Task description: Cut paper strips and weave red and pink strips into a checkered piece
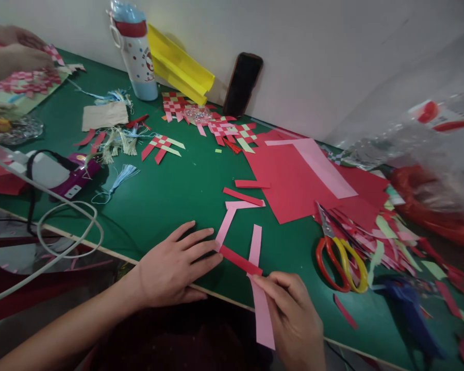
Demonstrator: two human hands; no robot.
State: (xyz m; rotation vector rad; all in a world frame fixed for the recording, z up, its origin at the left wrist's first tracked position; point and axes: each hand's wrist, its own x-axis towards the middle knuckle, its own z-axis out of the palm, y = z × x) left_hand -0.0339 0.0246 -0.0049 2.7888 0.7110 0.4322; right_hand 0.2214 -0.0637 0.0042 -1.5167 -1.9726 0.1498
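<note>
My left hand [174,268] lies flat on the green table [170,190], fingers stretched out, fingertips touching the end of a red paper strip [240,260]. That strip lies across two pink paper strips: a bent one [228,221] and a long straight one [260,293]. My right hand [294,314] is pinched on the long pink strip where the red strip ends, near the table's front edge. More red strips [243,196] lie just beyond.
Red and pink paper sheets [297,175] lie at centre right, with red-and-yellow scissors [338,257] and a heap of strips [390,242] beside them. Woven paper pieces [216,126], a bottle [137,51], a phone [242,85], tassels and cables fill the back left. Another person's hands [19,51] work at far left.
</note>
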